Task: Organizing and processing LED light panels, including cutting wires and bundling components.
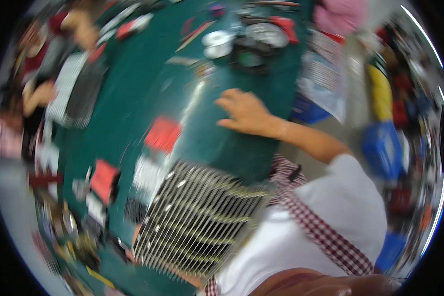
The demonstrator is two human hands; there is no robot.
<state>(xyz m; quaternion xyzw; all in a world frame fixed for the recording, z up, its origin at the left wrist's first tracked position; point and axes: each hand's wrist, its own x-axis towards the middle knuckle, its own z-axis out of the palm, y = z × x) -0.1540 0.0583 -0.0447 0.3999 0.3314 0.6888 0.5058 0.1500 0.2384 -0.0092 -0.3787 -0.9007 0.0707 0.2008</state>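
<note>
A slatted metal rack (197, 217), with many thin parallel bars and yellowish-green strips running across them, is tilted in front of my body. My left hand (129, 254) grips it at the left edge; most of that hand is hidden by the bars, and its forearm passes below the rack. My right hand (244, 112) is stretched out above the green tabletop (207, 148), fingers apart, with nothing in it. A red patch-like piece (164, 134) and a blurred white stack (149, 175) lie beyond the rack. Motion smears the picture.
White spools (218, 44) and a dark round object (251, 56) lie at the far end of the table. A co-worker's hand (44, 93) is at the left, beside a grey slatted piece (79, 91). A red box (103, 180) sits nearer. A blue bin (382, 148) stands at right.
</note>
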